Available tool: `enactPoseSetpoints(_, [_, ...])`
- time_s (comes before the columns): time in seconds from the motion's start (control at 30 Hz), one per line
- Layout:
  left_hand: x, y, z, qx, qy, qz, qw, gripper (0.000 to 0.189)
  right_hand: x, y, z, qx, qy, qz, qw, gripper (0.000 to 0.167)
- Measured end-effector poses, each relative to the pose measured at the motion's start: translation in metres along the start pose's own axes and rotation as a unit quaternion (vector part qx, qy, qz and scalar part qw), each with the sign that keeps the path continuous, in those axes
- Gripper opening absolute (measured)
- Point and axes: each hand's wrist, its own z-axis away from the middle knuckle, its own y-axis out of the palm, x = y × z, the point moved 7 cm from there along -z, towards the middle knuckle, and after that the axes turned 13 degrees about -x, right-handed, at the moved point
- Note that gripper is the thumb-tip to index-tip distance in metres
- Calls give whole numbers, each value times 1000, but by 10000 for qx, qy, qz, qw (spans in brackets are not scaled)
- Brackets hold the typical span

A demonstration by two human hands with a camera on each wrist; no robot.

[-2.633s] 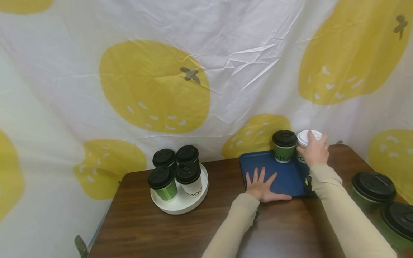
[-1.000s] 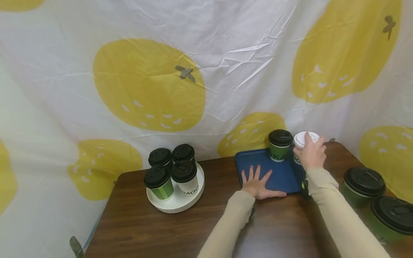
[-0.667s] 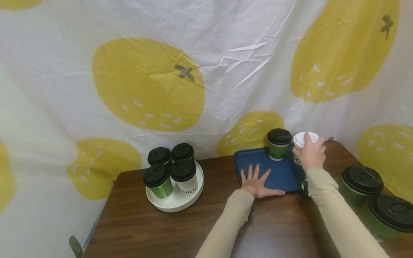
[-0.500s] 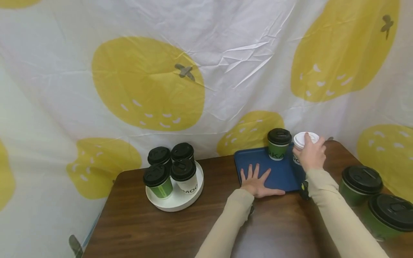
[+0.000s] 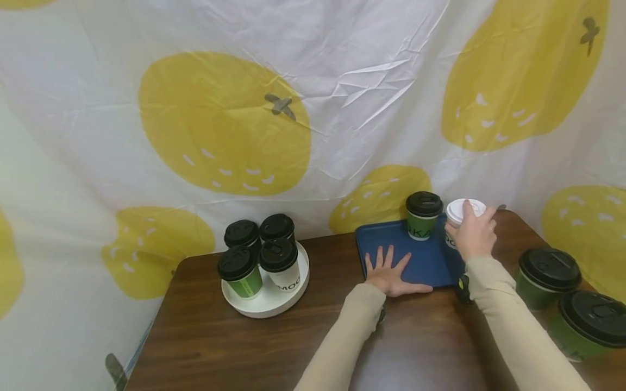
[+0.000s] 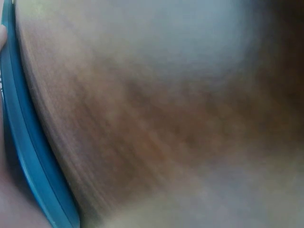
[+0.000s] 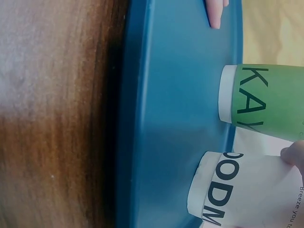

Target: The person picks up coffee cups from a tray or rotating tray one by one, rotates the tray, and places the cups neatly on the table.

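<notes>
Right hand (image 5: pixel 475 233) grips the white-lidded cup (image 5: pixel 457 209), thumb against its pale side and a finger laid over the lid. That cup is at the far right part of the blue tray (image 5: pixel 427 266), upright or nearly so. Just to its left on the same tray stands a green cup with a black lid (image 5: pixel 423 222), a narrow gap between their bases. Left hand (image 5: pixel 389 279) lies flat with fingers spread over the tray's near left part, the thumb along the near rim.

Well apart to the left, a round white tray (image 5: pixel 264 311) holds four black-lidded cups: a green cup (image 5: pixel 248 283) and a white cup (image 5: pixel 287 278) in front, two rear cups (image 5: pixel 243 233) partly hidden behind. Two more green cups (image 5: pixel 548 274) stand at the table's right side. Lids hide what every cup contains
</notes>
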Motion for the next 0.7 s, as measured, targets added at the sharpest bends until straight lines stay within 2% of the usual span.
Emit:
enactPoseSetpoints(0.13, [-2, -6, 5, -78, 59, 61, 9999, 98, 0, -1, 2, 23, 30, 0, 10000, 76])
enactPoseSetpoints(0.7, [-1, -5, 5, 59, 64, 138, 9999, 97, 1, -6, 14, -74, -1, -50, 10000, 76])
